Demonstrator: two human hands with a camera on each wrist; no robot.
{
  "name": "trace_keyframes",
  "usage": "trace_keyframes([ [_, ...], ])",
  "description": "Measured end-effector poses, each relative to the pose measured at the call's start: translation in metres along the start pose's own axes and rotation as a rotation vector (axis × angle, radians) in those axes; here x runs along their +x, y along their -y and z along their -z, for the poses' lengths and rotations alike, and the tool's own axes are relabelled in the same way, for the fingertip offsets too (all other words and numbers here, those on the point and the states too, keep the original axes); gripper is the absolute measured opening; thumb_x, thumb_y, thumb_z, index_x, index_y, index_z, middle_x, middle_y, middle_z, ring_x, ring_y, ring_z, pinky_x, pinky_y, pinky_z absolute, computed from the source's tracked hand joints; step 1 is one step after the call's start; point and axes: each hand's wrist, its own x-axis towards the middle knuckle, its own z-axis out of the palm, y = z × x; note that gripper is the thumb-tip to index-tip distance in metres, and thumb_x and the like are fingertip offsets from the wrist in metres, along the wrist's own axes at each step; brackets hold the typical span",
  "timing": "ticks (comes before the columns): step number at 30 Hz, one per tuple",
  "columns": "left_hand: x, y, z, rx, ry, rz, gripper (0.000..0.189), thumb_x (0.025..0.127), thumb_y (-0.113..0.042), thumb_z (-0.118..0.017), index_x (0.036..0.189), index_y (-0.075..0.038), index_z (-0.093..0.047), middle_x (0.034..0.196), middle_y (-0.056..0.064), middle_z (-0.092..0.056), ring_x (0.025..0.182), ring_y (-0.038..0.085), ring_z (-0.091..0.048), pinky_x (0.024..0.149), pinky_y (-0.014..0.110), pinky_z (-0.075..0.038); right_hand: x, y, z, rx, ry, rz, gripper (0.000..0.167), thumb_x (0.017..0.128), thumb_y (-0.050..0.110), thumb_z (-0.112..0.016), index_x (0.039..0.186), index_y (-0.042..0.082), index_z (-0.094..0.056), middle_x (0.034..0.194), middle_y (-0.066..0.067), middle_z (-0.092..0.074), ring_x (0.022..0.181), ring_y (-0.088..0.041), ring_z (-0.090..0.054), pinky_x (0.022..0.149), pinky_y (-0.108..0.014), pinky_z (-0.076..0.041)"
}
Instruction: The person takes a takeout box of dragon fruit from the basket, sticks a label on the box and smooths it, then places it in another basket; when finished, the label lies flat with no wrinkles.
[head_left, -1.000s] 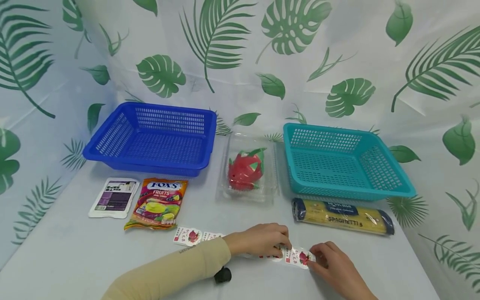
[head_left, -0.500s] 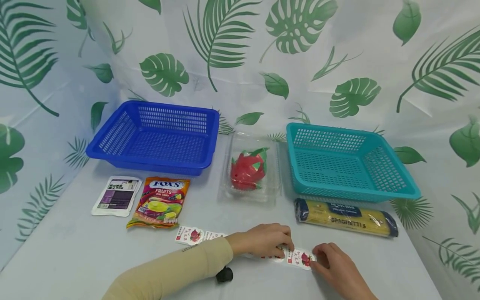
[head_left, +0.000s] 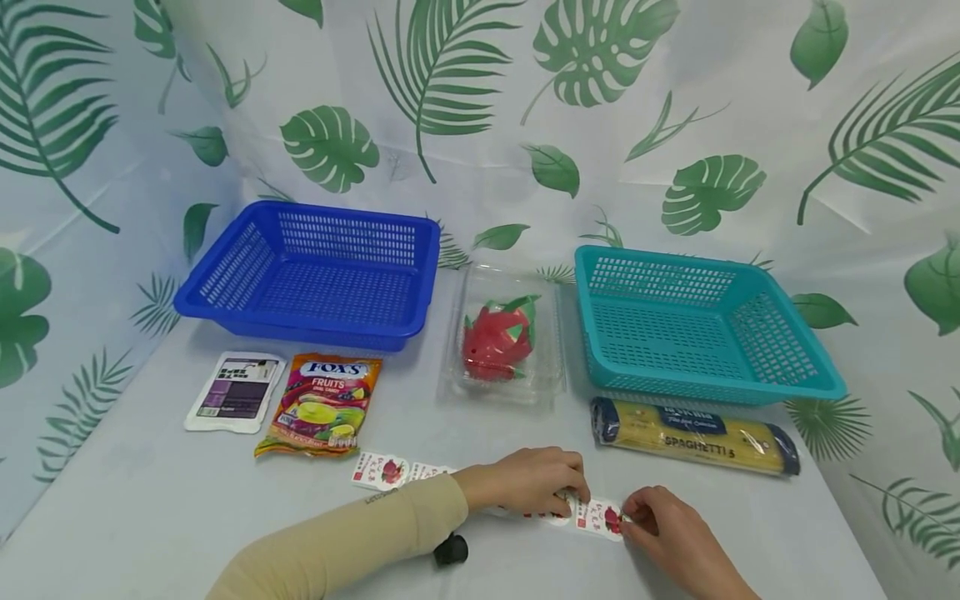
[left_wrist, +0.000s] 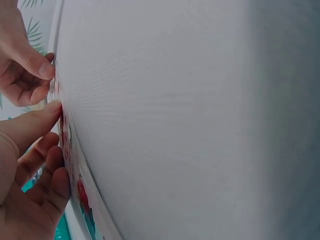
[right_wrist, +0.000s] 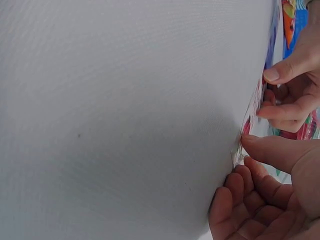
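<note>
A strip of white stickers point(head_left: 380, 472) printed with red dragon fruit lies across the front of the table. My left hand point(head_left: 528, 479) bends over it, thumb and fingertips holding it down and hiding its middle. At the right end, my right hand point(head_left: 663, 529) pinches the edge of the last sticker point(head_left: 597, 518) between thumb and forefinger. In the right wrist view the right thumb point(right_wrist: 272, 150) sits at the sticker's edge, the other fingers curled by the tabletop. Behind the strip, a clear plastic box point(head_left: 551, 371) contains a red dragon fruit point(head_left: 495, 346).
A blue basket point(head_left: 315, 327) stands back left, a teal basket point(head_left: 712, 387) back right. Spaghetti point(head_left: 693, 437) lies before the teal one. A candy bag point(head_left: 322, 404) and a white-and-purple packet point(head_left: 236, 392) lie left. A small black object point(head_left: 451, 550) is beside the left sleeve.
The whole scene has shifted slightly to the right in the head view. Both hands stay at the strip, and the right fingertips have drawn a little closer together at the sticker's edge.
</note>
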Motion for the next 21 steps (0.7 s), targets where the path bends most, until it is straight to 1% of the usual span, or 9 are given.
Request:
trace_keyframes([
  [6,-0.0013,-0.0015,0.0019,-0.003,0.005,0.001,0.024,0.091,-0.026,-0.071,0.115,-0.024,-0.072,0.106,-0.013,-0.055,0.089,-0.005,-0.047,0.075,0.009,-0.038,-0.0002,0.0022,-0.0007,0.015,0.016,-0.02,0.016,0.083,0.005,-0.075,0.094,0.006,-0.064,0.086,0.001,-0.059,0.077,-0.012,-0.056,0.067,-0.03,-0.051],
  [11,-0.0024,-0.0026,0.0035,-0.004,0.006,0.006,0.024,0.091,-0.026,-0.071,0.115,-0.023,-0.072,0.106,-0.012,-0.055,0.089,-0.004,-0.047,0.075,0.009,-0.038,0.0001,0.0042,-0.0018,0.062,0.016,-0.033,0.014,0.083,0.004,-0.074,0.092,0.007,-0.063,0.084,0.002,-0.06,0.075,-0.012,-0.056,0.066,-0.029,-0.051],
  [14,-0.0029,-0.003,0.0039,-0.008,0.007,0.009,0.024,0.091,-0.026,-0.071,0.114,-0.023,-0.072,0.105,-0.013,-0.055,0.089,-0.004,-0.047,0.075,0.009,-0.038,-0.0014,0.0041,-0.0019,0.085,-0.005,-0.021,0.014,0.084,0.003,-0.073,0.092,0.008,-0.061,0.081,0.002,-0.059,0.072,-0.012,-0.055,0.063,-0.027,-0.049],
  [17,-0.0029,-0.0032,0.0038,-0.013,0.003,0.007,0.024,0.091,-0.026,-0.072,0.114,-0.023,-0.072,0.104,-0.013,-0.055,0.088,-0.004,-0.047,0.075,0.009,-0.038,-0.0029,0.0035,-0.0013,0.108,-0.021,0.0,0.014,0.086,0.003,-0.07,0.095,0.007,-0.061,0.08,0.002,-0.058,0.07,-0.011,-0.054,0.061,-0.025,-0.047],
  [21,-0.0029,-0.0033,0.0042,-0.014,-0.001,0.005,0.024,0.091,-0.025,-0.072,0.114,-0.023,-0.072,0.104,-0.013,-0.055,0.088,-0.005,-0.047,0.075,0.009,-0.038,-0.0036,0.0019,0.0004,0.119,-0.012,0.022,0.01,0.087,0.004,-0.069,0.095,0.008,-0.064,0.081,0.003,-0.059,0.07,-0.01,-0.054,0.061,-0.024,-0.048],
])
